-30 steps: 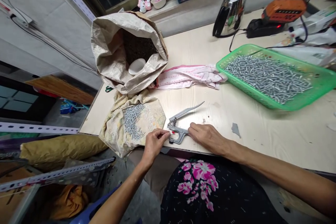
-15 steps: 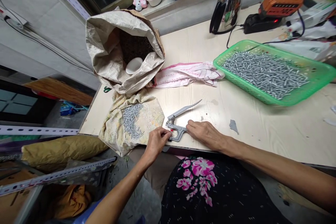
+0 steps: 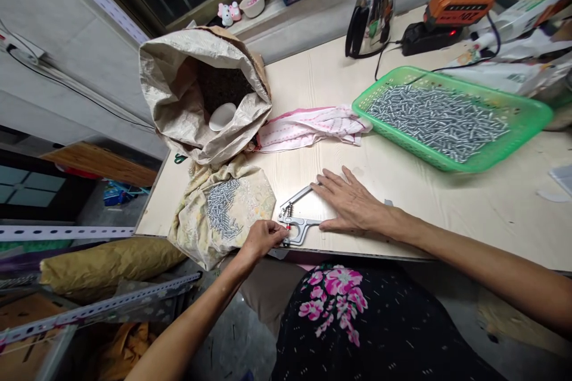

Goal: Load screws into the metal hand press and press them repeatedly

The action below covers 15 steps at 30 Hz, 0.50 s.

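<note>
Grey hand pliers with a spring and a small red part lie near the table's front edge, their handles spread apart to the right. My left hand is pinched at the jaw end, beside the red part; whatever is between its fingertips is too small to make out. With fingers spread, my right hand reaches over the handle ends, its fingertips at the upper handle and its thumb by the lower one. Left of the pliers, a pile of small silver metal pieces rests on a patterned cloth.
A green basket of similar silver pieces stands at the right. Behind the cloth is an open woven sack with a white dish inside. A pink-and-white towel, a kettle and an orange battery on a charger are farther back.
My right hand has opened from a closed grip at the lower handle and spread up to the upper handle. My left hand stays pinched at the jaw. The view has shifted slightly.
</note>
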### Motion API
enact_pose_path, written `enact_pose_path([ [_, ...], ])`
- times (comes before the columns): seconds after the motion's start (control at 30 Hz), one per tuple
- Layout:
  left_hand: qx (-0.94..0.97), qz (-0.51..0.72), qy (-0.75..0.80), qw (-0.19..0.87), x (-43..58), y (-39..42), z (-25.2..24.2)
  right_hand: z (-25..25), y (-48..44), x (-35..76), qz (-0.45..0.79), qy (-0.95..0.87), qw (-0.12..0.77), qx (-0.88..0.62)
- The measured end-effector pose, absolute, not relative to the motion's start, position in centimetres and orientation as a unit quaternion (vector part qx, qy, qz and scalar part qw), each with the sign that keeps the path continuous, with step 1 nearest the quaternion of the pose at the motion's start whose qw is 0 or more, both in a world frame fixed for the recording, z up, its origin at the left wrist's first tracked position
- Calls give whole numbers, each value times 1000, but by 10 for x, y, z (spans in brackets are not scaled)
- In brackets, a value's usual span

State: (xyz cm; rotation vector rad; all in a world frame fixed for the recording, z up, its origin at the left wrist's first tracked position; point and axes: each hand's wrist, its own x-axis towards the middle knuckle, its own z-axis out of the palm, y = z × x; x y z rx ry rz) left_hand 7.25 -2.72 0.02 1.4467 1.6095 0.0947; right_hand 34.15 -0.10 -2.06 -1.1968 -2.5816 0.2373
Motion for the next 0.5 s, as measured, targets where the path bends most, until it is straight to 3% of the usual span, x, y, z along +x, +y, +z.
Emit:
enact_pose_path([
  [0.3, 591, 43, 657, 466, 70, -30, -5, -14, -1, 334, 58, -895, 136, -422],
  [0.5, 620, 36, 647, 442, 72, -30, -1, -20, 38, 321, -10, -905, 67, -419],
])
